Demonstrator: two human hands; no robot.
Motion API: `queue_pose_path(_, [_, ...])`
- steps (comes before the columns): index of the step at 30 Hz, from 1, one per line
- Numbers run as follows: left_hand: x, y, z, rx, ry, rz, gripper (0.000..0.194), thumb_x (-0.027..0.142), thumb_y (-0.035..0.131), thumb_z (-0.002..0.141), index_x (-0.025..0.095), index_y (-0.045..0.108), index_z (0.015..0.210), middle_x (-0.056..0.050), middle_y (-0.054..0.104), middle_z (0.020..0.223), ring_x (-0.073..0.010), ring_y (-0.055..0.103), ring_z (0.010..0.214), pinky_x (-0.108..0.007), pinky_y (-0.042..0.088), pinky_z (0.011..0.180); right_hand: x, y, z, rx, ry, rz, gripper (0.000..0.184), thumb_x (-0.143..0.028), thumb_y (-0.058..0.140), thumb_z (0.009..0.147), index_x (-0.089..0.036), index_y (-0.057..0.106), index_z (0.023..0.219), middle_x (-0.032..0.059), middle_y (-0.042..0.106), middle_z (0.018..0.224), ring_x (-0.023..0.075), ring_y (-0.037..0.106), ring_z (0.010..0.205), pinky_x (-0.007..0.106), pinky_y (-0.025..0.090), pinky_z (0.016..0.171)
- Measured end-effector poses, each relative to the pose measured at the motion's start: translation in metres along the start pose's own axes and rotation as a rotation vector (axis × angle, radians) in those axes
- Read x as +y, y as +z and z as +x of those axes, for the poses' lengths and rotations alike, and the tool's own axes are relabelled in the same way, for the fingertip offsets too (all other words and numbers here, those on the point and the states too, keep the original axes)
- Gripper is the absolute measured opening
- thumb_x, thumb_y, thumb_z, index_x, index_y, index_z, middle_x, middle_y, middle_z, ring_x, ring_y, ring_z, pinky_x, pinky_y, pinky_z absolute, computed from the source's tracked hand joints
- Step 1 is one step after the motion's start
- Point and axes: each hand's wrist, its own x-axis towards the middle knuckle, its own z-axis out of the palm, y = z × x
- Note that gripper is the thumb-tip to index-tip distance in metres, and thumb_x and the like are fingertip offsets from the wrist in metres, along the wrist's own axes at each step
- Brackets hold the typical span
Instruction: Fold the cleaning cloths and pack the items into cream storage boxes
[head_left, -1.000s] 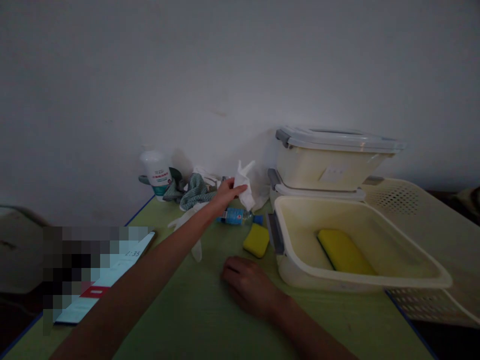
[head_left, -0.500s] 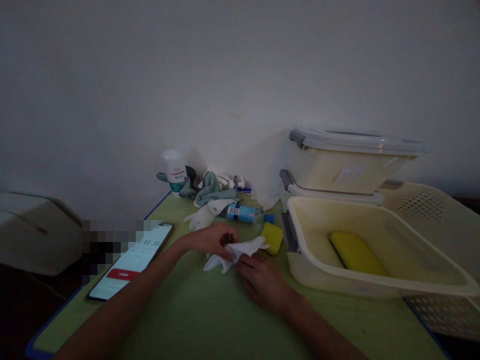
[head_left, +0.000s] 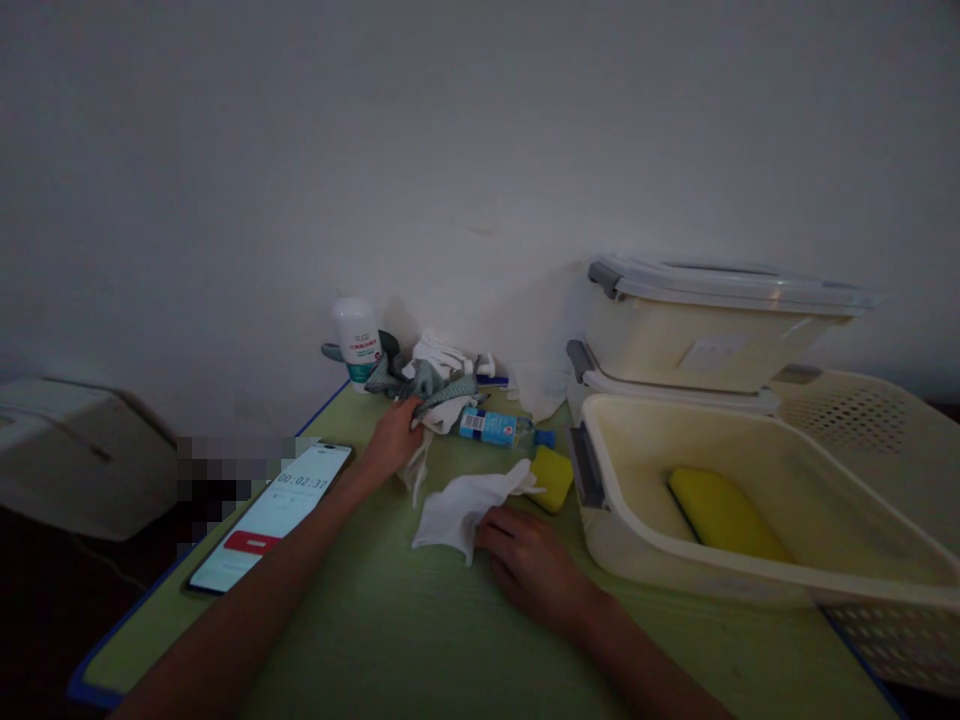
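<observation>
My left hand (head_left: pixel 394 440) reaches to a grey-green knitted cloth (head_left: pixel 427 385) piled at the back of the table. Its fingers are closed and partly hidden at the cloth's front edge; what they grip is unclear. A white piece of fabric (head_left: pixel 415 472) hangs below that hand. Nearer me, my right hand (head_left: pixel 529 555) pinches the lower right edge of a thin white cloth (head_left: pixel 457 505), which lies spread and creased on the table. Its far corner meets a small yellow sponge (head_left: pixel 551 480).
A blue-labelled bottle (head_left: pixel 495 428) lies behind the sponge. A white bottle (head_left: pixel 358 345) stands at the back left. The phone (head_left: pixel 274 515) lies left, under my forearm. At right are an open cream bin (head_left: pixel 750 580) holding a yellow sponge (head_left: pixel 724 515) and a lidded box (head_left: pixel 660 345).
My left hand has let go of the white cloth and moved back and left to the pile. The grey-green cloth has shifted. My right hand stays at the white cloth, now flatter.
</observation>
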Motion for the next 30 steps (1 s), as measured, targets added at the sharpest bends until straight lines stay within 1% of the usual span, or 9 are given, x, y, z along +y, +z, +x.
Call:
queue_pose_path(4, [0.014, -0.015, 0.01, 0.118, 0.039, 0.01, 0.025, 0.006, 0.046, 0.062, 0.019, 0.059, 0.08, -0.002, 0.053, 0.071, -0.0202, 0.054, 0.072, -0.032, 0.046, 0.072, 0.0, 0.0, 0.0, 0.007, 0.002, 0.001, 0.019, -0.007, 0.046, 0.079, -0.017, 0.058, 0.089, 0.0055, 0.061, 0.09, 0.0165, 0.054, 0.081, 0.027, 0.041, 0.071])
queue_pose_path(9, [0.048, -0.035, 0.039, 0.275, 0.082, -0.045, 0.027, 0.006, 0.045, 0.06, 0.016, 0.056, 0.083, -0.001, 0.048, 0.076, -0.0171, 0.05, 0.072, -0.028, 0.045, 0.068, 0.0, 0.0, 0.0, 0.008, -0.006, 0.006, 0.018, -0.007, 0.046, 0.08, -0.017, 0.059, 0.089, 0.0052, 0.061, 0.09, 0.0163, 0.054, 0.08, 0.026, 0.041, 0.071])
queue_pose_path(11, [0.063, -0.033, 0.052, 0.31, 0.102, -0.085, 0.029, 0.006, 0.044, 0.062, 0.016, 0.054, 0.087, -0.002, 0.047, 0.082, -0.0166, 0.05, 0.076, -0.027, 0.044, 0.07, 0.0, -0.001, 0.0, 0.004, -0.006, 0.004, 0.017, -0.008, 0.047, 0.08, -0.016, 0.059, 0.089, 0.0056, 0.061, 0.091, 0.0166, 0.054, 0.082, 0.026, 0.041, 0.072])
queue_pose_path(14, [0.079, -0.018, 0.067, 0.314, 0.13, -0.151, 0.032, 0.003, 0.04, 0.064, 0.017, 0.05, 0.091, -0.003, 0.046, 0.089, -0.0171, 0.049, 0.086, -0.026, 0.045, 0.073, 0.001, 0.0, -0.001, -0.003, -0.008, -0.003, 0.017, -0.009, 0.048, 0.08, -0.017, 0.059, 0.09, 0.0056, 0.061, 0.092, 0.0164, 0.054, 0.082, 0.026, 0.041, 0.072])
queue_pose_path(18, [0.086, 0.016, 0.069, 0.169, 0.204, -0.22, 0.039, -0.001, 0.034, 0.06, 0.017, 0.049, 0.09, -0.004, 0.049, 0.093, -0.0166, 0.051, 0.092, -0.028, 0.045, 0.079, 0.002, 0.0, 0.0, -0.014, -0.014, -0.014, 0.016, -0.01, 0.047, 0.081, -0.017, 0.059, 0.089, 0.0045, 0.061, 0.091, 0.0157, 0.053, 0.082, 0.025, 0.041, 0.072])
queue_pose_path(22, [0.083, 0.041, 0.059, -0.132, 0.339, -0.217, 0.032, -0.002, 0.036, 0.057, 0.017, 0.055, 0.074, -0.003, 0.057, 0.087, -0.0162, 0.055, 0.088, -0.028, 0.045, 0.082, 0.001, -0.002, 0.0, -0.02, -0.008, -0.016, 0.017, -0.009, 0.046, 0.081, -0.017, 0.058, 0.089, 0.0039, 0.061, 0.092, 0.0152, 0.054, 0.081, 0.024, 0.041, 0.072])
queue_pose_path(24, [0.078, 0.045, 0.057, -0.27, 0.376, -0.196, 0.03, -0.001, 0.038, 0.06, 0.017, 0.058, 0.072, -0.002, 0.061, 0.082, -0.0158, 0.057, 0.082, -0.027, 0.047, 0.078, 0.001, -0.002, -0.001, -0.022, -0.003, -0.014, 0.017, -0.008, 0.047, 0.08, -0.017, 0.059, 0.089, 0.0041, 0.061, 0.091, 0.0157, 0.054, 0.081, 0.024, 0.041, 0.071])
queue_pose_path(26, [0.074, 0.047, 0.056, -0.353, 0.385, -0.169, 0.03, 0.0, 0.038, 0.064, 0.017, 0.06, 0.076, -0.002, 0.063, 0.08, -0.016, 0.059, 0.08, -0.026, 0.047, 0.076, 0.001, -0.002, -0.001, -0.025, -0.001, -0.009, 0.018, -0.008, 0.048, 0.079, -0.017, 0.059, 0.09, 0.0044, 0.061, 0.092, 0.0163, 0.054, 0.081, 0.025, 0.041, 0.071])
queue_pose_path(30, [0.069, 0.045, 0.059, -0.393, 0.376, -0.117, 0.031, 0.004, 0.039, 0.071, 0.015, 0.062, 0.087, -0.005, 0.065, 0.092, -0.0177, 0.059, 0.09, -0.029, 0.045, 0.085, 0.002, 0.0, -0.001, -0.029, 0.0, 0.005, 0.018, -0.008, 0.047, 0.079, -0.016, 0.06, 0.09, 0.0048, 0.061, 0.092, 0.0165, 0.055, 0.082, 0.025, 0.041, 0.072])
